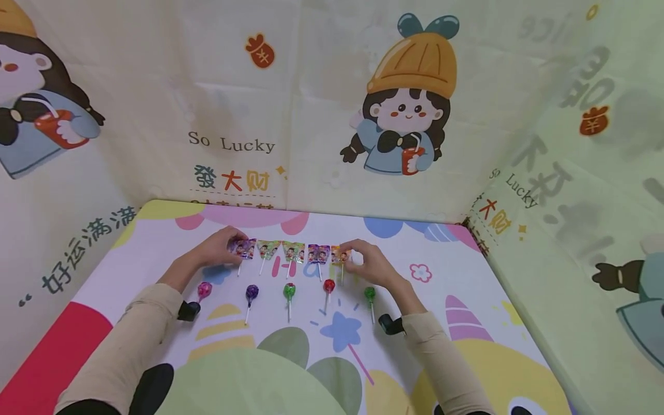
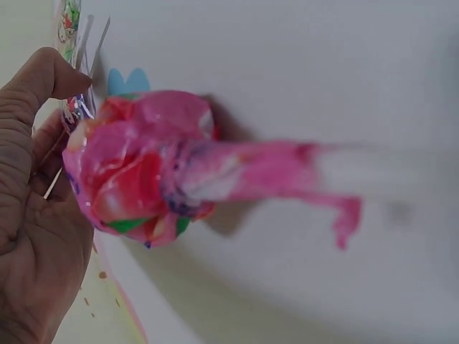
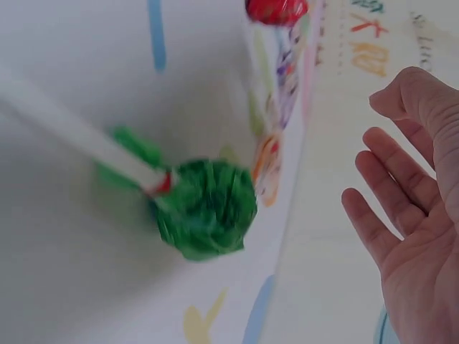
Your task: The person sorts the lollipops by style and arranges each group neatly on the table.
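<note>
Two rows of lollipops lie on the printed mat (image 1: 456,271). The back row holds several flat ones in cartoon wrappers; the front row holds round ones. My left hand (image 1: 234,244) pinches the purple flat lollipop (image 1: 244,248) at the row's left end; in the left wrist view a bit of its wrapper (image 2: 74,112) shows between thumb and fingers of that hand (image 2: 66,100). My right hand (image 1: 350,257) is at the orange flat lollipop (image 1: 339,254) on the right end. In the right wrist view this hand (image 3: 391,183) shows straight, spread fingers with nothing in them.
The front row runs pink lollipop (image 1: 204,289) (image 2: 140,168), purple lollipop (image 1: 252,292), green lollipop (image 1: 289,290), red lollipop (image 1: 329,285) (image 3: 277,8) and a second green lollipop (image 1: 369,294) (image 3: 206,208). Printed cloth walls close in the table at the back and on both sides.
</note>
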A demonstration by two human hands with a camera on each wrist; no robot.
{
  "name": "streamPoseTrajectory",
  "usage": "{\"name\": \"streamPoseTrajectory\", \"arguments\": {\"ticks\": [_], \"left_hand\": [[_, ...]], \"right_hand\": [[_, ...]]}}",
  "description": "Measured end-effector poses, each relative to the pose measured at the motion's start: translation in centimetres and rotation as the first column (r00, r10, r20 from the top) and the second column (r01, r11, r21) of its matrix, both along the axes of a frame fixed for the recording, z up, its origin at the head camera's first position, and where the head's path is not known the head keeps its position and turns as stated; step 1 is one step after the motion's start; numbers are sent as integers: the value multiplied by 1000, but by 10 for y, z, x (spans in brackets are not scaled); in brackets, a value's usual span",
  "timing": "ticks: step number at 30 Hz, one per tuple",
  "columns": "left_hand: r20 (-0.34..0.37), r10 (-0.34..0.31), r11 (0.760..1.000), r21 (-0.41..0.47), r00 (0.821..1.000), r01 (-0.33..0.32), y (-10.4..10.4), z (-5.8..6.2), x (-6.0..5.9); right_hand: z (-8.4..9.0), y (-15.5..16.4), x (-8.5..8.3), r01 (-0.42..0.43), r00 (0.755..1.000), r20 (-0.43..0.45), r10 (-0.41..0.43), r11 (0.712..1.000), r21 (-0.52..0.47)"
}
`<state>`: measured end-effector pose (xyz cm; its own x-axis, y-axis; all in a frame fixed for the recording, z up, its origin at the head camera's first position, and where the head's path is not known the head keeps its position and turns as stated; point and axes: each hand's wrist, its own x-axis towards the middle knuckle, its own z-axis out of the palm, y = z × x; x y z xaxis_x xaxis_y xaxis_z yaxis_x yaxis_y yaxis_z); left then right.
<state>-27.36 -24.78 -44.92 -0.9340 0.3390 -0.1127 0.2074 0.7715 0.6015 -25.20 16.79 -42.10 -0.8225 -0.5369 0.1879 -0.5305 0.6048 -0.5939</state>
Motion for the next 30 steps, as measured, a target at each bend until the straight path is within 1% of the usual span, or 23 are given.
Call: {"name": "streamPoseTrajectory", "arguments": {"ticks": [3, 7, 11, 14, 17, 20, 22, 24, 30], "left_hand": [[-1, -12, 1000, 16, 1000, 12, 0, 2, 3], [8, -25, 999, 38, 1000, 25, -3, 1, 7], [-1, -18, 997, 74, 1000, 18, -7, -2, 12], [-12, 6, 994, 107, 1000, -4, -11, -3, 19], [-19, 25, 984, 177, 1000, -21, -15, -2, 25], [-14, 36, 964, 263, 999, -31, -17, 2, 34], [-9, 46, 956, 289, 999, -42, -16, 6, 41], [2, 56, 954, 295, 998, -54, -14, 9, 48], [12, 84, 963, 257, 996, -84, -4, 11, 64]], "right_hand": [[0, -1, 11, -11, 1000, -8, 11, 999, -45], [1, -2, 23, -29, 999, -35, 26, 996, -80], [2, -3, 34, -51, 998, -42, 46, 993, -111], [3, -4, 41, -67, 997, -40, 62, 989, -129], [3, -6, 47, -73, 997, -42, 68, 988, -133], [2, -8, 51, -85, 995, -54, 78, 987, -133], [1, -8, 54, -98, 994, -60, 90, 986, -135], [0, -8, 56, -109, 993, -64, 101, 984, -144], [-1, -9, 62, -125, 992, -51, 117, 972, -200]]}}
